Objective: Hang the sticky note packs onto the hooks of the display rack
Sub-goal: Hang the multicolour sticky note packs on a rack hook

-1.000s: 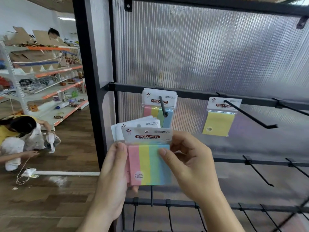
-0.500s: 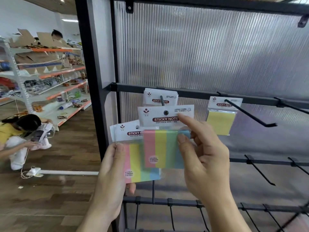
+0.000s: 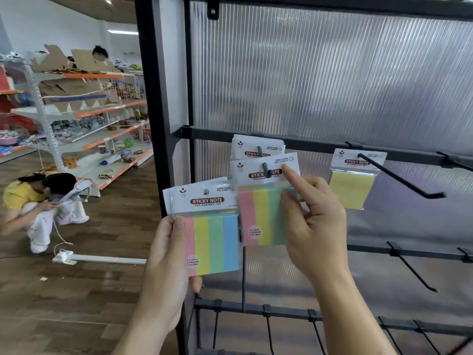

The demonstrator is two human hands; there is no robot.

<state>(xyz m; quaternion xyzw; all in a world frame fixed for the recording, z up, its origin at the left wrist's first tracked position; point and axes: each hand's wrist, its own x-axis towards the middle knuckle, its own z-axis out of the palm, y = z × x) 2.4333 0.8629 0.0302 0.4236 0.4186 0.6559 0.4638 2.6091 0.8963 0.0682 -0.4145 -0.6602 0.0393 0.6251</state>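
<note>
My left hand point(image 3: 166, 262) grips a small stack of striped sticky note packs point(image 3: 213, 239) in front of the rack's left post. My right hand point(image 3: 314, 226) pinches another striped pack point(image 3: 258, 216) whose header hole is threaded over the tip of the left hook point(image 3: 266, 170); the forefinger points up at the header. Behind it on that hook hang more packs point(image 3: 256, 147). A yellow pack point(image 3: 352, 188) hangs on the neighbouring hook point(image 3: 399, 178).
The black display rack point(image 3: 307, 144) has a ribbed translucent back panel and several bare hooks on the lower bars point(image 3: 409, 267). At left a person point(image 3: 38, 201) crouches on the wood floor before store shelving point(image 3: 84, 116).
My right hand took the front pack off the stack, lifted it up and right, and slid its hole onto the left hook. My left hand stayed low with the remaining packs.
</note>
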